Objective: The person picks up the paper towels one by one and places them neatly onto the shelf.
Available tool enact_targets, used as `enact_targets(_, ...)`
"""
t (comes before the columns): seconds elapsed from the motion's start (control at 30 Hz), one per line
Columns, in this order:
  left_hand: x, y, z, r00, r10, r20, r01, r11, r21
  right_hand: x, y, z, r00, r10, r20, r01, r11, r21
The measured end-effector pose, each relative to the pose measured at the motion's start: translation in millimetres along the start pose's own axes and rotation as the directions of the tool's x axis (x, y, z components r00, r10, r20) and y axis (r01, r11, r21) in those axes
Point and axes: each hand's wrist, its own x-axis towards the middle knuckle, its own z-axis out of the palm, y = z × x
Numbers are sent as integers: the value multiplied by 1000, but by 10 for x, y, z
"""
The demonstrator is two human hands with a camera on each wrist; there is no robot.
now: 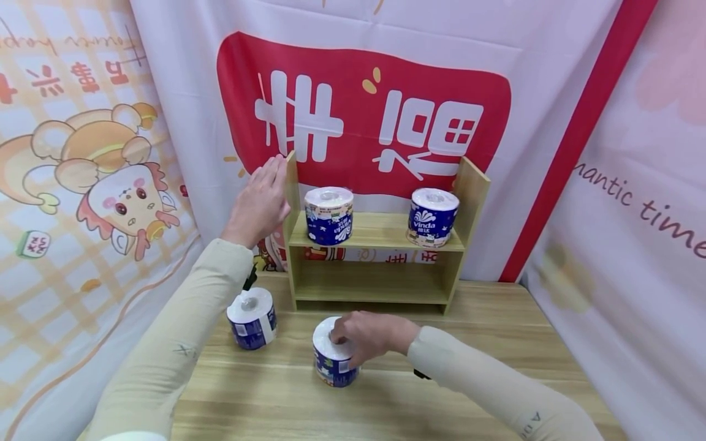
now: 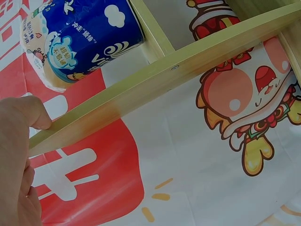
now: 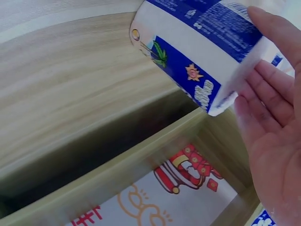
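Observation:
My left hand point(image 1: 259, 202) grips the upper edge of the left side panel point(image 2: 108, 92) of a small wooden shelf point(image 1: 380, 233); the left wrist view shows the thumb on one face and curled fingers on the other. Down on the table in front of the shelf, my right hand point(image 1: 375, 337) holds a toilet paper roll point(image 1: 329, 369) in blue and white wrapping. Its fingers reach over the roll's top at the core, with the thumb against the wrapped side. In the right wrist view the same roll point(image 3: 202, 47) appears beside the thumb and fingertips.
Two more toilet rolls stand on the upper shelf board, one left point(image 1: 329, 226) and one right point(image 1: 432, 222). Another roll point(image 1: 254, 331) stands on the wooden table point(image 1: 419, 410), below my left forearm. Printed cloth point(image 1: 551, 73) hangs behind and at both sides.

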Motion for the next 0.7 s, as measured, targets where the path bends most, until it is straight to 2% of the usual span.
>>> enact_targets(0.2, -17, 1, 18, 1000, -5, 4, 5, 1000, -7, 44, 53, 106, 998, 18, -67, -14, 998, 63)
enact_targets(0.53, -25, -6, 26, 1000, -9, -6, 9, 1000, -17, 75, 97, 191, 994, 60, -94, -45, 987, 154)
enact_targets(0.7, -4, -17, 17, 1000, -8, -14, 7, 1000, -19, 54, 105, 247, 982, 125, -144, -90, 970, 228)
